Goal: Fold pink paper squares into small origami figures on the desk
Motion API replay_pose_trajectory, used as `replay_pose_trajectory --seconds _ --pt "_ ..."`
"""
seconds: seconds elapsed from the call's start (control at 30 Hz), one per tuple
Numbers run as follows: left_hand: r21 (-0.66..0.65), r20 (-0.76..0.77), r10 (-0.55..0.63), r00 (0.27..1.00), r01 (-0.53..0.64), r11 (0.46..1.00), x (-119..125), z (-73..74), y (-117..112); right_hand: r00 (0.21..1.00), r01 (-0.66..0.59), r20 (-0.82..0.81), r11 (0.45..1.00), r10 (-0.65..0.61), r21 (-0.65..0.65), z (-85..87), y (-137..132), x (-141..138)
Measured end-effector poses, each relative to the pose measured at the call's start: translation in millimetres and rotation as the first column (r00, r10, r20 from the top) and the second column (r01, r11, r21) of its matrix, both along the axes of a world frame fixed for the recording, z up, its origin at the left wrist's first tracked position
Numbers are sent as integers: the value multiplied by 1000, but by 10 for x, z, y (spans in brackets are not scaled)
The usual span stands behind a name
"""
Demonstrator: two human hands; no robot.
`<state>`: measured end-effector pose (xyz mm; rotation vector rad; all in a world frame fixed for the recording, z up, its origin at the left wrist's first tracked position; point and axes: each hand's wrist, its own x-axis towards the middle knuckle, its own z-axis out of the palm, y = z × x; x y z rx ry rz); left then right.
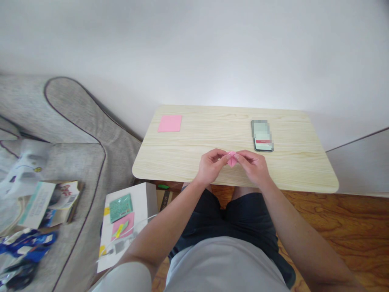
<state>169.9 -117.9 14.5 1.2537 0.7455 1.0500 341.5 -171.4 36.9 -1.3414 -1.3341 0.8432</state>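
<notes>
A small folded piece of pink paper (232, 160) is pinched between my two hands, just above the front part of the light wood table (212, 125). My left hand (211, 165) grips its left side between thumb and fingers. On the opposite side, my right hand (253, 164) holds it the same way. A crease runs down the middle of the paper, and its lower end comes to a point. The fingertips cover its outer parts.
Pink square paper (170, 123) lies at the table's back left. A phone (261, 136) rests behind my right hand. To the left, a white box (136, 194) carries a green packet (120, 207), pink paper and a cable. Beyond it is a grey sofa (118, 150) with boxes and bags.
</notes>
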Motion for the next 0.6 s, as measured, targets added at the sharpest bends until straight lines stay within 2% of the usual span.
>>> replay_pose_trajectory --seconds 0.23,0.6 --pt "-8 61 6 998 -5 1000 31 -4 1 980 143 -130 989 -147 -39 -117 50 -29" --pt "-19 66 10 998 -9 1000 34 2 22 979 75 -187 996 -83 -48 -116 83 17"
